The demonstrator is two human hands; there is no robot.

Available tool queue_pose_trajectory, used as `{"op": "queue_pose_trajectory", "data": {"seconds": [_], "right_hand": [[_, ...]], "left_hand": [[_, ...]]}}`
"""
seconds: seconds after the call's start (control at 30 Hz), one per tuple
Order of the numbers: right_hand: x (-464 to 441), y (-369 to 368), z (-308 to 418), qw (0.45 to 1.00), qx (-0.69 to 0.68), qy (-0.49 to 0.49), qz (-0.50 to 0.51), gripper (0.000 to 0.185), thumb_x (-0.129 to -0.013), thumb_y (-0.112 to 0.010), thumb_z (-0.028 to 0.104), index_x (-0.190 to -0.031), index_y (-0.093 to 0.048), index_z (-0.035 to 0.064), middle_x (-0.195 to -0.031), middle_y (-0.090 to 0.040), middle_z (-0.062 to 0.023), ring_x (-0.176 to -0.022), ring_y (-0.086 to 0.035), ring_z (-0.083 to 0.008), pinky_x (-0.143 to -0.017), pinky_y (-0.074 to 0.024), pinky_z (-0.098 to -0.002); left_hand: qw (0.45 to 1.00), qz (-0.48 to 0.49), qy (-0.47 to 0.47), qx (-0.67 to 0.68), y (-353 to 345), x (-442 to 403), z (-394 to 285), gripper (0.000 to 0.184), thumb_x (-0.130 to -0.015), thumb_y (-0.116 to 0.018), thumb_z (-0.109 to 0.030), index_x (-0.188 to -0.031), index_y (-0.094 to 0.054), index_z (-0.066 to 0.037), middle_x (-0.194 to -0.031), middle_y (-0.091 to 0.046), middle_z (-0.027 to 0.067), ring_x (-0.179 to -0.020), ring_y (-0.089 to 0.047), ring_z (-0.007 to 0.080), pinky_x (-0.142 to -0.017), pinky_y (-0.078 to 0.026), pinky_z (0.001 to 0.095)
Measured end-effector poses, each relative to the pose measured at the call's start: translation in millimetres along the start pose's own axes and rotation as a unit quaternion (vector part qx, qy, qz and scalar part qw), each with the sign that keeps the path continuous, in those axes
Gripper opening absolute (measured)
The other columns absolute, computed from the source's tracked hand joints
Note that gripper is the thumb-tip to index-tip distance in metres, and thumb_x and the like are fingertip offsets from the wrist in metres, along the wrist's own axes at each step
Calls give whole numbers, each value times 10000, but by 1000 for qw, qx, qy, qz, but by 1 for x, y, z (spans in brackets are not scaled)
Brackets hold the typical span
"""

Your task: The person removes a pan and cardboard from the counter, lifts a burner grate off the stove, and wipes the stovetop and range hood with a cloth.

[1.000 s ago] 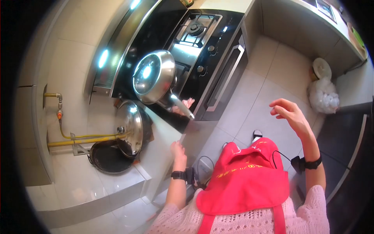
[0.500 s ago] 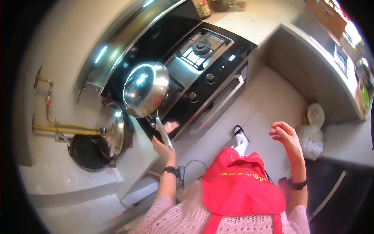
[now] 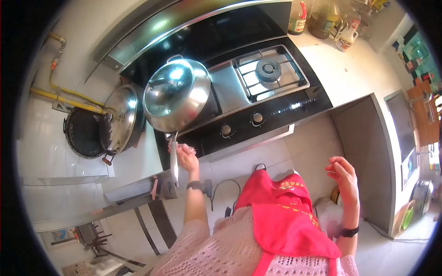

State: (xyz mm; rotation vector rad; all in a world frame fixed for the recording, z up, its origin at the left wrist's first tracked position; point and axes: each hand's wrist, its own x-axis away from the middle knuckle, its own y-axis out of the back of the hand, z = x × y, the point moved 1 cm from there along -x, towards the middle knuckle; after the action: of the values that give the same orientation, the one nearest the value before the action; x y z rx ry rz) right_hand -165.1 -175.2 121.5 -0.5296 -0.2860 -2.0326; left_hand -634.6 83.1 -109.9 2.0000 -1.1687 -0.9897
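My left hand [image 3: 188, 158] is at the stove's front left edge, beside the long metal handle [image 3: 174, 161] of a frying pan. Its fingers are closed on a crumpled pink cloth [image 3: 186, 148], partly hidden by the hand and handle. The steel pan [image 3: 195, 110] sits over the left burner under a domed lid with a glass centre [image 3: 168, 92]. My right hand [image 3: 343, 177] hangs in the air over the floor to the right, fingers loosely bent and apart, with nothing visible in it.
The right burner [image 3: 268, 71] is uncovered; two knobs [image 3: 225, 130] sit at the front. Left of the stove stand a dark wok [image 3: 85, 133] and a large lid [image 3: 120, 117], near a yellow gas pipe [image 3: 69, 99]. Bottles [image 3: 298, 18] stand on the back right counter [image 3: 334, 64].
My left hand has moved up to the pink cloth and closed on it. My right hand stays raised at the side. The view has turned and come closer to the stove.
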Motion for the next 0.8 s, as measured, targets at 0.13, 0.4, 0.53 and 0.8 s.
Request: {"op": "queue_pose_trajectory", "data": {"seconds": [0.13,0.4,0.53,0.8], "right_hand": [[-41,13,13,998,27,-16,56,214,-965,-512,201,-1069,-609,42,-956,-634,-26,-915,-622,-102,-813,-485,-255],[-121,61,78,988,40,26,149,214,-958,-522,191,-1068,-617,33,-938,-634,-32,-922,-617,-112,-823,-482,-265],[-155,88,99,984,54,44,166,220,-956,-519,189,-1071,-621,33,-911,-641,-32,-912,-615,-114,-821,-476,-266],[-208,69,128,958,108,44,261,215,-954,-519,199,-1070,-629,55,-918,-640,-27,-917,-601,-103,-828,-465,-260]], "left_hand": [[992,8,-51,-115,-9,-8,-13,508,-912,-499,-119,-1381,-395,44,-1431,-387,244,-1363,-325,363,-1140,-241,434],[995,27,-93,13,-24,43,-64,463,-904,-402,29,-1358,-473,-20,-1435,-444,124,-1333,-407,271,-1077,-359,356],[979,198,41,-7,5,76,-161,370,-921,-448,-15,-1276,-543,20,-1258,-612,132,-1078,-622,268,-901,-497,349],[807,367,162,433,31,86,-280,281,-983,-489,-123,-1197,-590,27,-989,-662,64,-789,-625,115,-683,-499,236]]}}
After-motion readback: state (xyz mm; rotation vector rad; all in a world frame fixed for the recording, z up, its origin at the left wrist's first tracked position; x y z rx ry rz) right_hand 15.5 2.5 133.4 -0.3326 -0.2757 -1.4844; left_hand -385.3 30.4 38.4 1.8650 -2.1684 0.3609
